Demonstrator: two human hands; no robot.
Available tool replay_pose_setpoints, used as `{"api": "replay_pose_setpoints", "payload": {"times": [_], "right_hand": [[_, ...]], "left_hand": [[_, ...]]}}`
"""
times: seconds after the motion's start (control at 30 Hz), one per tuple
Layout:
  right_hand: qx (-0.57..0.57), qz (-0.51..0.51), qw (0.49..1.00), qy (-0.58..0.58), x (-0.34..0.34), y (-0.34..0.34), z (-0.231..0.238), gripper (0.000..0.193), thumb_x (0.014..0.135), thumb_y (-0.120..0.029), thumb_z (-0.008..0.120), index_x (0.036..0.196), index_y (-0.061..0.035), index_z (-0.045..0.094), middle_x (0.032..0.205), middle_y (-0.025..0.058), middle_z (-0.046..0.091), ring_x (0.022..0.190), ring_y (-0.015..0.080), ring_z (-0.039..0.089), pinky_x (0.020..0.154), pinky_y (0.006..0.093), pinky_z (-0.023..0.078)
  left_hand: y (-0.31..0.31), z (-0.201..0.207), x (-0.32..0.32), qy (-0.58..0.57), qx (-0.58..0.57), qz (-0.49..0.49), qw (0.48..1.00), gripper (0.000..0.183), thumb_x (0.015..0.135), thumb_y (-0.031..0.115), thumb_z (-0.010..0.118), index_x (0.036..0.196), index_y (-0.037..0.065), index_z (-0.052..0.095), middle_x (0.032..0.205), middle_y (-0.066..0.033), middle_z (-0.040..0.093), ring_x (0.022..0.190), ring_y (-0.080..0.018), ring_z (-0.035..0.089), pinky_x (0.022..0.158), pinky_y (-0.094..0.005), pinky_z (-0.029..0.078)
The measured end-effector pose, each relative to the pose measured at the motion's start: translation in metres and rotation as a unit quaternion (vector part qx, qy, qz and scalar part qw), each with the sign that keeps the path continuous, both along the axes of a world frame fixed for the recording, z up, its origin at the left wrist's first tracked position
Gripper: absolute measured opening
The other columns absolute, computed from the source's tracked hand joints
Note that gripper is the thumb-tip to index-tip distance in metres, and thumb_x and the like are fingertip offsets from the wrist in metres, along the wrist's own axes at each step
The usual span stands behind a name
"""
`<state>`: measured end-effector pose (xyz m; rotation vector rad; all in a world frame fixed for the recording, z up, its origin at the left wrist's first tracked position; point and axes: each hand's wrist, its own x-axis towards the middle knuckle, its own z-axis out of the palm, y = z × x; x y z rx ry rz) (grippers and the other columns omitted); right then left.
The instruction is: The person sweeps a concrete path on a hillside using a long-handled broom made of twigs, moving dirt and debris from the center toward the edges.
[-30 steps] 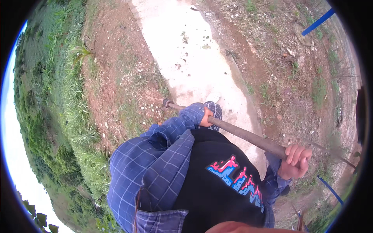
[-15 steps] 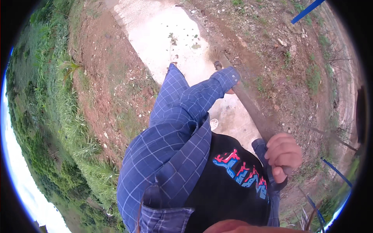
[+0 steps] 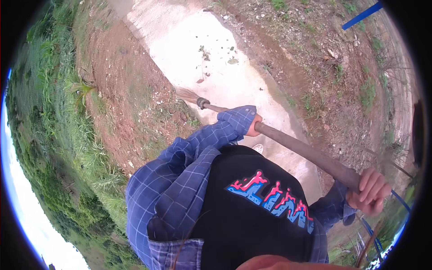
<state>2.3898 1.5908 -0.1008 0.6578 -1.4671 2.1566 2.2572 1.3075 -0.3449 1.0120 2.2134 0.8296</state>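
Note:
A broom with a long wooden handle (image 3: pixel 306 150) slants across the front of my body. Its tied bristle head (image 3: pixel 187 95) lies at the left edge of the pale concrete strip, with a dark binding (image 3: pixel 202 103) where the bristles meet the stick. My left hand (image 3: pixel 253 126) is closed round the middle of the handle, its fingers mostly hidden by the cuff. Wrapped round the top end of the handle at the right, my right hand (image 3: pixel 373 191) is closed too. Loose leaves and bits of plant (image 3: pixel 204 55) lie on the concrete beyond the bristles.
The concrete strip (image 3: pixel 180 27) runs ahead between reddish soil (image 3: pixel 117 103) on the left and stony ground (image 3: pixel 328 81) on the right. Tall grass (image 3: pixel 85 148) grows farther left. A blue bar (image 3: pixel 362 15) shows at upper right. Part of my shoe (image 3: pixel 258 148) shows below the handle.
The broom head has swung from the strip's right edge across to its left edge. My left hand has moved left and down, my right hand outward to the right and down.

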Motion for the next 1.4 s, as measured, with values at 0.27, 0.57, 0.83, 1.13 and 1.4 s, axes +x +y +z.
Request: {"api": "replay_pose_setpoints", "payload": {"times": [0.27, 0.57, 0.83, 1.13, 1.4], "right_hand": [[0.345, -0.023, 0.938, 0.021, -0.078, -0.124, 0.007, 0.02, 0.072, -0.02, 0.062, 0.065, -0.008, 0.047, 0.056, 0.0021, 0.055, 0.051, 0.0177, 0.057, 0.059, 0.0348, 0.048], [-0.073, -0.053, 0.949, -0.301, -0.104, -0.131, -0.124, 0.018, 0.079, -0.019, 0.048, 0.066, -0.0084, 0.041, 0.052, 0.0009, 0.042, 0.048, 0.0156, 0.045, 0.061, 0.0352, 0.043], [-0.084, 0.029, 0.972, -0.215, -0.111, -0.126, -0.073, 0.02, 0.081, -0.018, 0.047, 0.065, -0.0114, 0.038, 0.048, -0.0016, 0.042, 0.043, 0.0122, 0.043, 0.056, 0.0305, 0.042], [0.365, -0.046, 0.927, 0.075, -0.095, -0.196, 0.049, 0.025, 0.078, -0.023, 0.057, 0.062, -0.0101, 0.043, 0.05, -0.0038, 0.05, 0.045, 0.0097, 0.053, 0.05, 0.0256, 0.045], [0.194, 0.072, 0.978, -0.01, -0.126, -0.167, 0.008, 0.026, 0.079, -0.024, 0.056, 0.061, -0.0126, 0.041, 0.05, -0.0029, 0.053, 0.046, 0.0104, 0.056, 0.052, 0.0247, 0.045]], "left_hand": [[0.066, -0.016, -0.157, 0.177, 0.145, -0.049, 0.972, 0.027, 0.065, 0.032, 0.062, 0.075, 0.007, 0.063, 0.071, -0.017, 0.061, 0.069, -0.0339, 0.061, 0.063, -0.0428, 0.048], [-0.139, -0.084, -0.04, -0.058, -0.175, 0.083, 0.979, 0.038, 0.069, 0.03, 0.062, 0.097, 0.004, 0.061, 0.094, -0.0202, 0.062, 0.091, -0.0342, 0.059, 0.082, -0.0403, 0.047], [-0.17, -0.027, -0.001, 0.008, -0.098, 0.164, 0.982, 0.03, 0.067, 0.036, 0.064, 0.072, 0.007, 0.059, 0.075, -0.0133, 0.059, 0.074, -0.0321, 0.059, 0.065, -0.0419, 0.047], [-0.01, 0.006, -0.143, 0.198, 0.252, 0.083, 0.944, 0.03, 0.057, 0.032, 0.071, 0.068, 0.007, 0.059, 0.073, -0.0132, 0.057, 0.075, -0.0324, 0.058, 0.064, -0.0435, 0.046], [-0.073, -0.054, -0.071, 0.063, 0.096, 0.075, 0.991, 0.024, 0.066, 0.03, 0.065, 0.068, 0.008, 0.057, 0.071, -0.0142, 0.058, 0.071, -0.0331, 0.058, 0.063, -0.042, 0.046]]}}
